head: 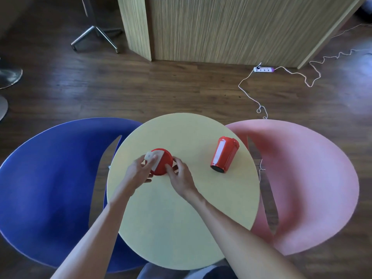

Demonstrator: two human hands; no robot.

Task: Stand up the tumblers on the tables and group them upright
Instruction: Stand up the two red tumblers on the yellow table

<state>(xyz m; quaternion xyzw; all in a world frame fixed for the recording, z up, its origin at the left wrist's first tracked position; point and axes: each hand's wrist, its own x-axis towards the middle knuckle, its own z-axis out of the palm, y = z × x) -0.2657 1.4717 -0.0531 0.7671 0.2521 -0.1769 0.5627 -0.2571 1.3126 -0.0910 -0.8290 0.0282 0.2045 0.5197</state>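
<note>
A red tumbler with a white lid flap [161, 163] stands upright at the left-centre of the round yellow table [191, 218], its top facing me. My left hand [138, 171] grips its left side, thumb near the white flap. On its right side my right hand [181, 176] holds it with the fingers wrapped around. A second red tumbler [223, 155] with a white strip lies on its side at the table's right, its dark base pointing toward me and its lid away.
A blue chair [50, 188] sits left of the table and a pink chair [312, 178] right of it. Behind stands a wooden counter [231, 29]. A white power strip [262, 69] with trailing cable lies on the dark wood floor. Metal chair legs [94, 37] at far left.
</note>
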